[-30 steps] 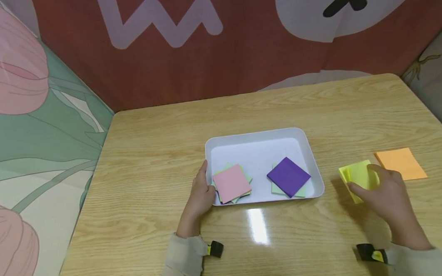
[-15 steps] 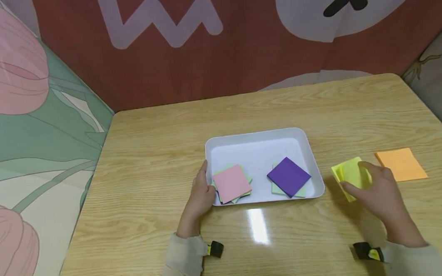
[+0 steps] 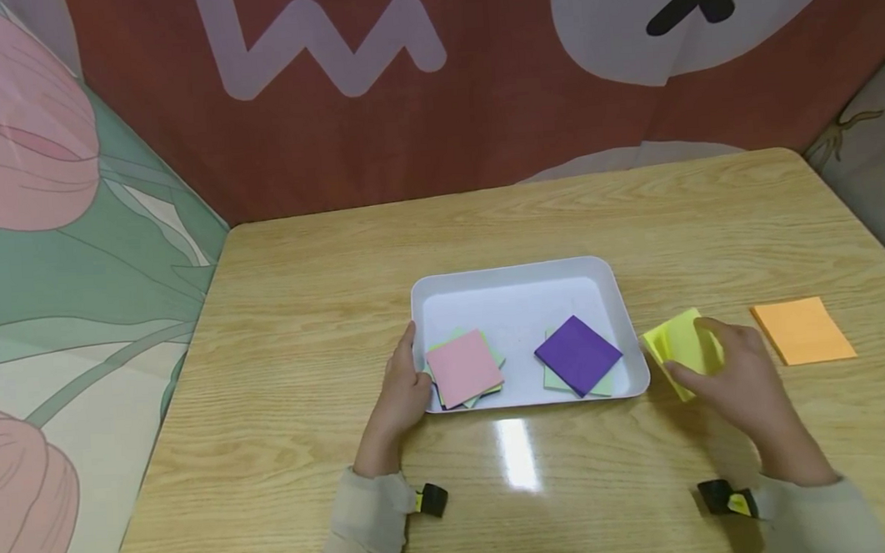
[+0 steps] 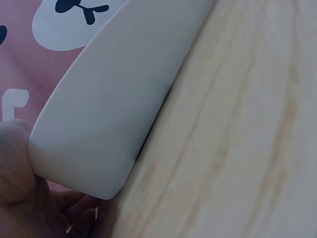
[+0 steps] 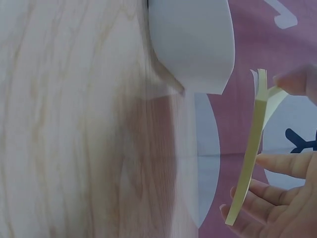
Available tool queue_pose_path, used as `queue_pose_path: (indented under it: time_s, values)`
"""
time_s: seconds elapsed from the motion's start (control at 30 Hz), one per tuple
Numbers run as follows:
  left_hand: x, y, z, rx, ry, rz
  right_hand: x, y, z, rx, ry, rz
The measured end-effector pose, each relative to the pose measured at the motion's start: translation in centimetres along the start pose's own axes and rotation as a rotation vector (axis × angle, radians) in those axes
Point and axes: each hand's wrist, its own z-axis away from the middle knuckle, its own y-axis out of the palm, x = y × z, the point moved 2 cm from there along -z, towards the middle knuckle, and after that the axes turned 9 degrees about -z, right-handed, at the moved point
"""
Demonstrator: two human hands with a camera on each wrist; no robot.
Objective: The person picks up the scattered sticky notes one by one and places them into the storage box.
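A white tray [image 3: 514,294] lies on the table with two piles of sticky notes inside. A pink pad [image 3: 465,367] tops the left pile, and a purple pad [image 3: 578,355] lies turned over a pale green pad [image 3: 602,383] in the right pile. My left hand [image 3: 399,383] holds the tray at its near left corner, seen from outside in the left wrist view. Just right of the tray, my right hand [image 3: 741,382] grips a yellow sticky note pad [image 3: 690,343] above the table. The right wrist view shows this yellow pad [image 5: 250,148] edge-on, one end slightly splayed.
An orange sticky note pad [image 3: 804,331] lies on the wooden table [image 3: 303,334], right of my right hand. A red patterned cloth [image 3: 376,146] hangs behind the table, and a flowered cloth [image 3: 23,290] borders the left side.
My right hand has moved left with the yellow sticky note pad, bringing it close to the tray's right wall. My left hand and the tray stay where they were.
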Motion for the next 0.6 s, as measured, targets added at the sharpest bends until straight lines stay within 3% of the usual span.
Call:
queue_pose_path:
  time_s: [0.6]
  values:
    - [-0.1, -0.1, 0.0, 0.003, -0.005, 0.012, 1.5, 1.2, -0.4, 0.055, -0.089, -0.031]
